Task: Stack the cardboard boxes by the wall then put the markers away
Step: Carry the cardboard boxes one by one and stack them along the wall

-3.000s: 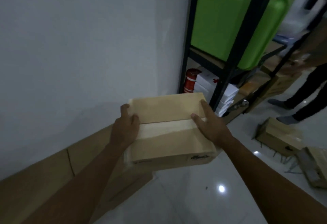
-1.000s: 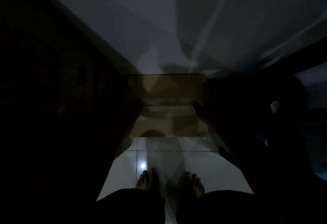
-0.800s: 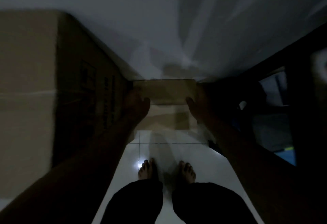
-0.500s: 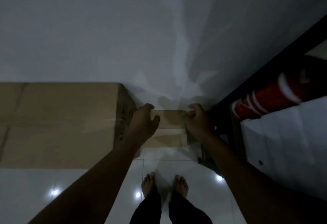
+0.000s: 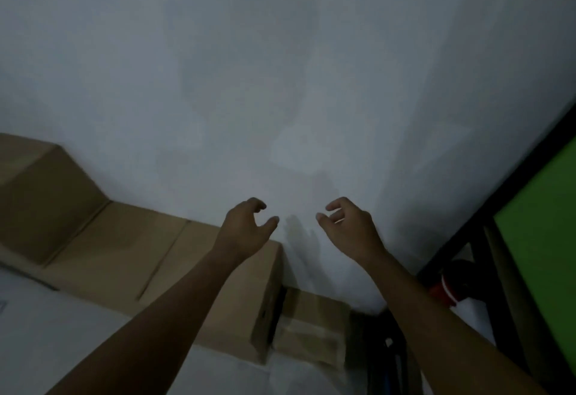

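A small taped cardboard box (image 5: 311,329) lies on the floor against the wall, wedged between a long cardboard box (image 5: 174,273) on its left and the black rack on its right. My left hand (image 5: 246,229) and my right hand (image 5: 349,227) hover well above it in front of the wall, apart from each other, fingers loosely curled and holding nothing. No markers are in view.
A taller cardboard box (image 5: 40,195) stands at the far left by the wall. A black metal rack (image 5: 486,238) on the right carries a green bin (image 5: 542,245), a red can (image 5: 448,288) and white boxes. The white tiled floor (image 5: 62,332) spreads at lower left.
Both hands have let go of the small box, which now rests on the floor by the wall, and have risen away from it. The view has tilted upward.
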